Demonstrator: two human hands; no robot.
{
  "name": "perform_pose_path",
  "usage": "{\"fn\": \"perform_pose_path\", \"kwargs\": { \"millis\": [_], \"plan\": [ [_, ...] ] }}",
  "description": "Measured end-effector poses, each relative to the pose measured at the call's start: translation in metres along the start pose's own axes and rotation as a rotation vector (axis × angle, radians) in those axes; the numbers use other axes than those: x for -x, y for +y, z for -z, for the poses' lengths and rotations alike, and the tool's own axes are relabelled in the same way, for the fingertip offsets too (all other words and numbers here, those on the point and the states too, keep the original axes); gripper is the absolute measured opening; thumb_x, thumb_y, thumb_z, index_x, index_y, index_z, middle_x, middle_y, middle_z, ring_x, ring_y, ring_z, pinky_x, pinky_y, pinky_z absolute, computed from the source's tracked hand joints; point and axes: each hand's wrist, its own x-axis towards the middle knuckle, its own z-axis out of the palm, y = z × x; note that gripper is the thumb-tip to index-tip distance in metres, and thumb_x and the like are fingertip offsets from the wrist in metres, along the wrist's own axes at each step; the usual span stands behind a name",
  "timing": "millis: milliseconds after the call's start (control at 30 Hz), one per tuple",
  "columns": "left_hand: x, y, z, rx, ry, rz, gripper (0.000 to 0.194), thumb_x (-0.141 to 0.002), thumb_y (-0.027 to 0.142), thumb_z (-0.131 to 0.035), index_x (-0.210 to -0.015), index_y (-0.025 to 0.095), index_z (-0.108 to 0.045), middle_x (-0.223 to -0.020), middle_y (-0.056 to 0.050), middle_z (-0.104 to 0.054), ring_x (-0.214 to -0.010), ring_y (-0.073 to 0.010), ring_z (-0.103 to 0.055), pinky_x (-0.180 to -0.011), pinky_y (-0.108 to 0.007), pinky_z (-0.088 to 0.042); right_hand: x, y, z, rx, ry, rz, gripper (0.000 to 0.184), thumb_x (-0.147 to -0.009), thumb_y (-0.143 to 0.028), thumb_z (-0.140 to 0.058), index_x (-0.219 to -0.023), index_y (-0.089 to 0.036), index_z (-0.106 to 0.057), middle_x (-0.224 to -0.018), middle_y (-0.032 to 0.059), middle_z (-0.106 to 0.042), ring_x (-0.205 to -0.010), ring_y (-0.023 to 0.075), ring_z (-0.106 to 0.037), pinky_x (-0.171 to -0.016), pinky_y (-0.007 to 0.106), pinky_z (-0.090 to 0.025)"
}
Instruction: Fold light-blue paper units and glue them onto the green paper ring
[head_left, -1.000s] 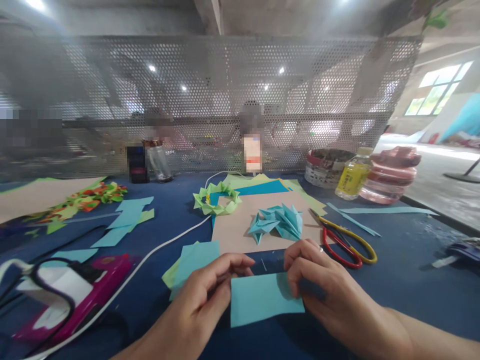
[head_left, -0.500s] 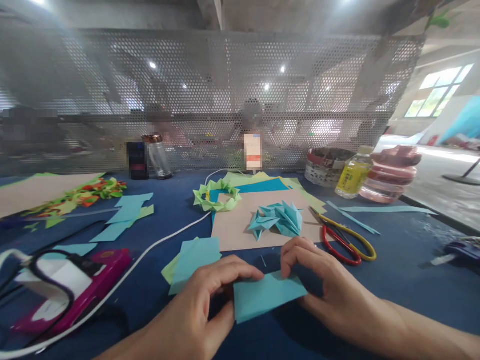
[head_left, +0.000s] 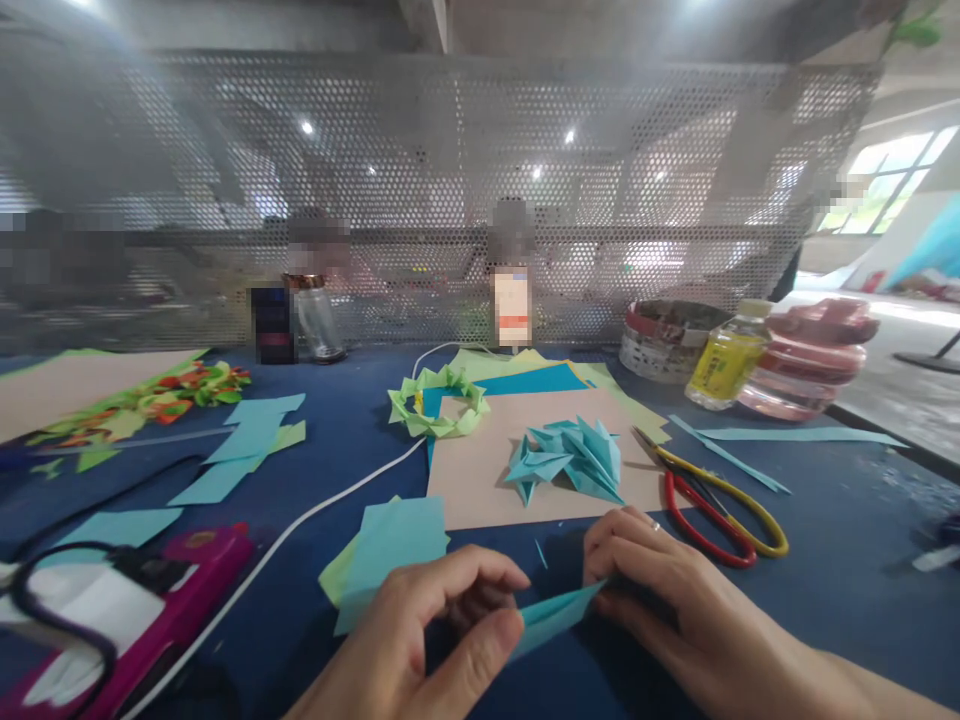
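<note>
Pinching, right hand (head_left: 667,580): folded blue sheet (head_left: 559,618), right end, seemingly steadying it
Left hand (head_left: 416,630): curled opposite, grip unclear
Scissors (head_left: 697,467): beyond right hand, presumably handy

A small piece of light blue paper (head_left: 559,615) sits at about five o'clock in the view, tilted so only a narrow, tapering band shows. It seems folded, though the layers are hard to make out. Its long edges slant from eight toward two o'clock. The right fingers (head_left: 619,535) pinch its two o'clock corner; the left fingers (head_left: 487,650) hide its other end.
</note>
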Motion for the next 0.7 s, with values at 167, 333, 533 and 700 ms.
{"fn": "perform_pose_path", "kwargs": {
  "millis": [167, 333, 533, 700],
  "plan": [
    [-0.004, -0.006, -0.001, 0.143, -0.124, 0.172, 0.043, -0.089, 0.059, -0.054, -0.1, 0.019, -0.066, -0.073, 0.002, -0.052, -0.067, -0.0109, -0.046, -0.062, -0.021, -0.038, 0.0, 0.0, 0.0, 0.044, -0.009, 0.028, 0.012, -0.1, -0.017, -0.045, -0.095, -0.026, -0.053, -0.104, -0.0003, -0.057, -0.098, 0.0129, -0.056, -0.086, 0.025, -0.046],
    [-0.003, -0.01, -0.002, 0.228, -0.168, 0.2, 0.037, -0.089, 0.052, -0.059, -0.101, 0.017, -0.063, -0.079, 0.001, -0.056, -0.071, -0.0117, -0.051, -0.066, -0.022, -0.042, -0.003, -0.004, 0.002, 0.073, 0.018, 0.061, 0.015, -0.099, -0.014, -0.045, -0.094, -0.025, -0.054, -0.101, 0.0, -0.058, -0.095, 0.013, -0.057, -0.085, 0.026, -0.047],
    [0.001, -0.011, -0.005, 0.043, -0.058, -0.028, 0.016, -0.086, 0.025, -0.058, -0.1, 0.022, -0.065, -0.084, 0.001, -0.067, -0.073, -0.0106, -0.062, -0.069, -0.019, -0.05, -0.004, -0.012, 0.004, 0.113, 0.028, 0.086, 0.015, -0.099, -0.014, -0.045, -0.093, -0.024, -0.055, -0.1, 0.001, -0.059, -0.094, 0.0141, -0.057, -0.084, 0.027, -0.048],
    [0.003, -0.019, -0.01, -0.314, 0.003, -0.409, 0.051, -0.075, 0.002, -0.053, -0.115, 0.034, -0.054, -0.099, 0.006, -0.064, -0.076, -0.0082, -0.063, -0.071, -0.016, -0.052, -0.001, -0.012, 0.002, 0.121, 0.045, 0.113, 0.018, -0.098, -0.01, -0.043, -0.097, -0.024, -0.055, -0.1, 0.0018, -0.059, -0.095, 0.0144, -0.057, -0.085, 0.028, -0.05]
  ]
}}
